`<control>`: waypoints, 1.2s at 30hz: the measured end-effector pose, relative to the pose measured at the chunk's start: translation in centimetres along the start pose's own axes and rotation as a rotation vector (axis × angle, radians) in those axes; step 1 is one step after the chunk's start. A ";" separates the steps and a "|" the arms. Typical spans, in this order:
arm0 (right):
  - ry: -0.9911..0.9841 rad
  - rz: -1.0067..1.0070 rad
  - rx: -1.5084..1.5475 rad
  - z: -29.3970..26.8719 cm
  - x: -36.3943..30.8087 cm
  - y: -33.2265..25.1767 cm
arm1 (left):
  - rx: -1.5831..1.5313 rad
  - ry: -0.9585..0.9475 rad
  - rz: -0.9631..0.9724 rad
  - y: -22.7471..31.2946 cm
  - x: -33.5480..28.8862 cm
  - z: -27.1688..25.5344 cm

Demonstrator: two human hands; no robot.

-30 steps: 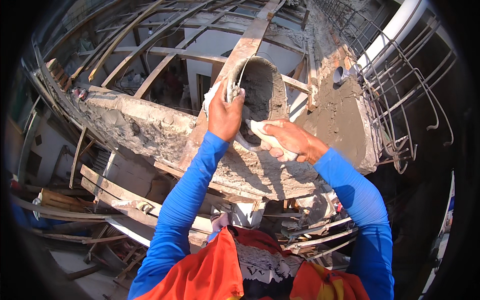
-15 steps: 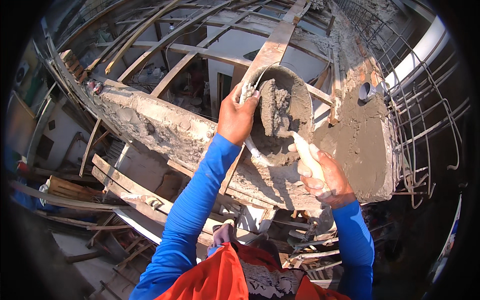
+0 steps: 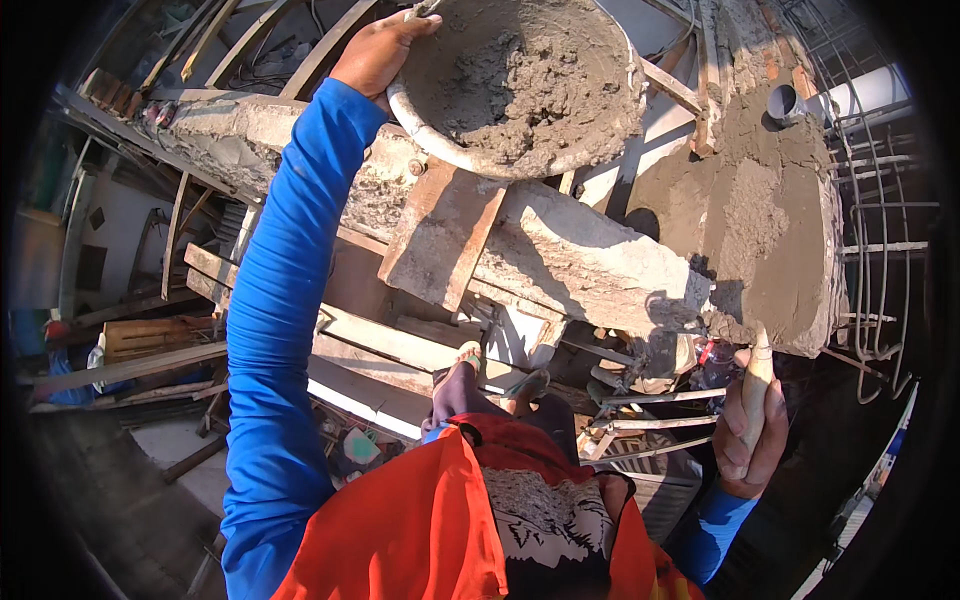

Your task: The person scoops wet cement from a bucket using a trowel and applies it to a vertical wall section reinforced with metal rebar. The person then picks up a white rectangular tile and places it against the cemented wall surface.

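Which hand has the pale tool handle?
The right hand, low on the picture's right, its fingers wrapped around the pale tool handle. The left hand is instead up at the rim of the mortar bucket.

bright sunlight, hard shadows, dark curved edges

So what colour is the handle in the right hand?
The handle is pale cream, a bit tan. The head view shows it best.

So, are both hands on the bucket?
No, the left fingers grip the bucket while the right fingers hold a pale tool handle.
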State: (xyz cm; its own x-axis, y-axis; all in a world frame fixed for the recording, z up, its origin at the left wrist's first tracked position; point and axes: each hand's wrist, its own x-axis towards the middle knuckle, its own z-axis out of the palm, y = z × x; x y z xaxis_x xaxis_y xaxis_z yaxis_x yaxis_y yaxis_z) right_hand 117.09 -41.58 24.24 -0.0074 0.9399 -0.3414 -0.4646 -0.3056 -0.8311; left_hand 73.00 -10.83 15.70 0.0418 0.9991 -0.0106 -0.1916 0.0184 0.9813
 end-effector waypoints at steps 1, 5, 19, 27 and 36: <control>0.022 0.036 0.061 -0.7 -0.8 0.6 | 0.258 0.100 0.005 0.2 0.3 -0.2; 0.044 0.028 0.070 -3.4 -4.4 3.2 | 0.108 -0.016 0.001 1.3 -0.3 -0.6; 0.412 -0.040 0.106 -18.6 -18.1 8.3 | 0.503 0.318 0.524 5.9 -6.7 4.6; 0.669 -0.352 0.269 -30.2 -12.2 3.7 | 0.728 0.419 0.637 4.0 -9.4 12.1; 0.304 -0.635 0.672 -36.6 6.7 -7.1 | 1.271 0.525 0.530 0.5 -15.8 16.0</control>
State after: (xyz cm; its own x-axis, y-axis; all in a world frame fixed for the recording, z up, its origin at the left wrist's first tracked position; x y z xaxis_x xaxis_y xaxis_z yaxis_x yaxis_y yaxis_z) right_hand 152.76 -38.68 11.82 0.6041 0.7914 -0.0933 -0.7124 0.4839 -0.5082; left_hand 87.93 -27.20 19.46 -0.1624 0.7827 0.6009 0.9112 -0.1148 0.3958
